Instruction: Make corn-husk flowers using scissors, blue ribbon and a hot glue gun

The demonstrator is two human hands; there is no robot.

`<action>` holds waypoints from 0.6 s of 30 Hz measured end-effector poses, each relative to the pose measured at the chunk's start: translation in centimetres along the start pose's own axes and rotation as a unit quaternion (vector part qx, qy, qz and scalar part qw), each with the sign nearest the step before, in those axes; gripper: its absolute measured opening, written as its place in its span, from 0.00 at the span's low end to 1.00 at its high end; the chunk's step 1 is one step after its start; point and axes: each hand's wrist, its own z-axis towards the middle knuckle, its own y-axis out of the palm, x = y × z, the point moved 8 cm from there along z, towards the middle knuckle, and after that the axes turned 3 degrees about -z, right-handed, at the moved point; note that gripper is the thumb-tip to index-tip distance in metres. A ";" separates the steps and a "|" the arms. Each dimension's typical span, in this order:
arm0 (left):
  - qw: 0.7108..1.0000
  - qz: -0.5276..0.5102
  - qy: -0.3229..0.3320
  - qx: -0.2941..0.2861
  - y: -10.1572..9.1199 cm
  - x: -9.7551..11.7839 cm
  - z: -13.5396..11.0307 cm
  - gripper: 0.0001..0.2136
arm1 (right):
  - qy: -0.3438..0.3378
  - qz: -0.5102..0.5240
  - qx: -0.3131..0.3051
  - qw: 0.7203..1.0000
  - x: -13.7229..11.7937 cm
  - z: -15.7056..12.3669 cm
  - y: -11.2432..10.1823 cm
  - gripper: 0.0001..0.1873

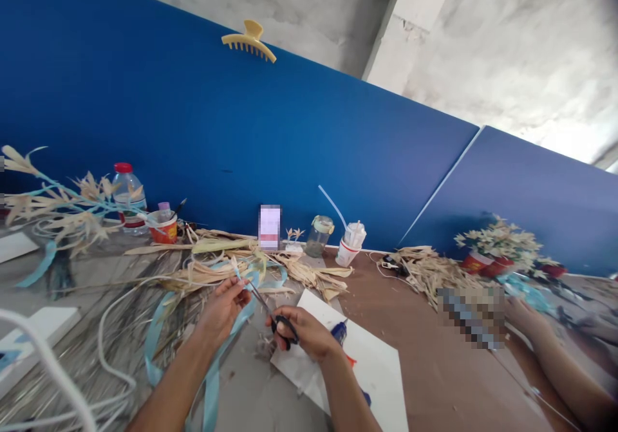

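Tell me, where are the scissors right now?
In the head view, low and centre: the scissors sit in the right hand, beside the white paper, blades pointing up-left toward the left hand pinching a straw strip.

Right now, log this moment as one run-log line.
left hand pinches pale strip | right hand holds scissors, blades at strip | white sheet beneath
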 end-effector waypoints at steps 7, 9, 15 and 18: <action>0.999 0.031 0.012 -0.015 0.0 -0.2 0.2 0.17 | 0.002 -0.010 0.019 1.000 -0.1 0.1 0.2 0.26; 0.999 0.045 0.023 -0.018 0.0 -0.2 0.4 0.16 | 0.000 -0.012 0.020 1.000 0.0 0.2 0.3 0.25; 0.994 0.090 0.060 0.001 -0.6 0.0 0.8 0.15 | -0.002 -0.009 0.026 1.000 0.3 0.5 0.6 0.25; 0.991 0.107 0.078 0.016 -1.0 0.2 1.0 0.16 | -0.003 -0.009 0.028 1.000 0.4 0.6 0.9 0.26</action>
